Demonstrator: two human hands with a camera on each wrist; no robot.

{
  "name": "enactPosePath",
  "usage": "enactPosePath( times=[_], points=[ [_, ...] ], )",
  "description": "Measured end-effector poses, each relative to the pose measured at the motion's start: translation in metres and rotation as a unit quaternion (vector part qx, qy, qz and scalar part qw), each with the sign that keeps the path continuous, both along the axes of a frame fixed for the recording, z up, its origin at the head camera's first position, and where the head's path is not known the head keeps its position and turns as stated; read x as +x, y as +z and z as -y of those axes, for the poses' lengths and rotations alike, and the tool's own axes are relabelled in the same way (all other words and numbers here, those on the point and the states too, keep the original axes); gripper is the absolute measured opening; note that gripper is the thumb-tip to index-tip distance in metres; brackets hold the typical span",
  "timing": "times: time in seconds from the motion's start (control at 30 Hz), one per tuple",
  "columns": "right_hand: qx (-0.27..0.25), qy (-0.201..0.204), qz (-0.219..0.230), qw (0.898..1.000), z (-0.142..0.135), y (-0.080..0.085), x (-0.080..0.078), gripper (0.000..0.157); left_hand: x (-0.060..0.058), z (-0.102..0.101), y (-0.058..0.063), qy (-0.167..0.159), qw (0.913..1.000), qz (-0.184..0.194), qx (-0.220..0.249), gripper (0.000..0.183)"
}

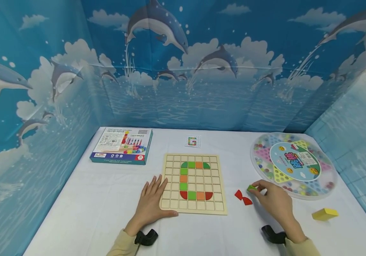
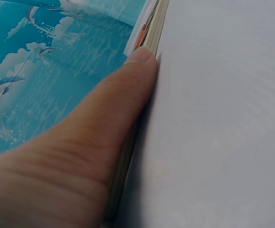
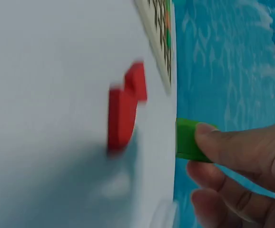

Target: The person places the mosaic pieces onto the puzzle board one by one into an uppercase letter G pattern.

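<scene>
A square wooden grid board (image 1: pixel 199 212) lies on the white table. Green, orange and red pieces (image 1: pixel 183 179) in its cells form a C-like outline with quarter-round corners. My left hand (image 1: pixel 151 199) rests at the board's lower left corner, fingers extended along the left side and thumb (image 2: pixel 113 99) against the front edge. Right of the board, my right hand (image 1: pixel 274 201) pinches a small green block (image 3: pixel 187 140) between thumb and fingers, raised off the table in the right wrist view. Two red quarter-round pieces (image 1: pixel 247 201) lie near that hand, close together.
A small card (image 1: pixel 193 141) with a coloured grid pattern lies behind the board. At the back left is a flat toy box (image 1: pixel 122 145). A round clear case of marbles (image 1: pixel 295 165) occupies the back right, with a yellow block (image 1: pixel 324 214) in front. Dolphin-printed curtains surround the table.
</scene>
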State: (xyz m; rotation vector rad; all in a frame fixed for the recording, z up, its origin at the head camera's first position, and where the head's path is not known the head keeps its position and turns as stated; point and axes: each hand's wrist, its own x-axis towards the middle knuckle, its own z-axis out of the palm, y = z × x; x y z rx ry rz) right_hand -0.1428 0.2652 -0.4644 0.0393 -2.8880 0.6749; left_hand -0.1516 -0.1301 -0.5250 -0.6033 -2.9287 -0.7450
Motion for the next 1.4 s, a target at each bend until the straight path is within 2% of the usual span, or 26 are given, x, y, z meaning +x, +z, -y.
enactPosePath(
  times=[0.07, 0.2, 0.3, 0.4, 0.5, 0.67, 0.97, 1.2, 1.4],
  points=[
    [-0.009, 0.028, -0.022, 0.999, 0.014, 0.0, -0.006, 0.015, 0.0, 0.0, 0.0, 0.0, 1.0, 0.0, 0.001, 0.116],
    [-0.038, 0.101, -0.038, 0.993, 0.039, -0.004, -0.016, 0.014, 0.0, -0.001, -0.001, -0.002, 1.0, 0.002, -0.003, 0.116],
    [-0.063, 0.137, -0.031, 0.988, 0.056, -0.009, -0.023, 0.013, 0.0, -0.002, -0.002, -0.003, 1.0, 0.002, -0.007, 0.117],
    [-0.081, 0.152, -0.011, 0.985, 0.07, -0.013, -0.028, 0.009, 0.0, -0.001, -0.001, 0.001, 1.0, -0.002, -0.009, 0.117],
    [-0.088, 0.154, 0.004, 0.984, 0.082, -0.015, -0.033, 0.007, 0.001, 0.0, 0.001, 0.004, 0.9999, -0.007, -0.007, 0.117],
    [-0.09, 0.149, 0.004, 0.985, 0.093, -0.016, -0.038, 0.008, 0.001, 0.001, 0.001, 0.002, 0.9999, -0.009, -0.004, 0.116],
    [-0.083, 0.131, 0.03, 0.987, 0.099, -0.015, -0.041, 0.005, 0.0, 0.001, 0.0, 0.0, 1.0, -0.001, 0.0, 0.117],
    [-0.031, 0.141, -0.002, 0.989, 0.097, -0.018, -0.039, 0.007, 0.001, 0.0, -0.001, 0.001, 1.0, 0.0, 0.002, 0.116],
    [-0.003, 0.133, -0.01, 0.991, 0.098, -0.019, -0.037, 0.012, 0.0, -0.001, -0.001, 0.001, 1.0, -0.001, 0.002, 0.117]
  ],
)
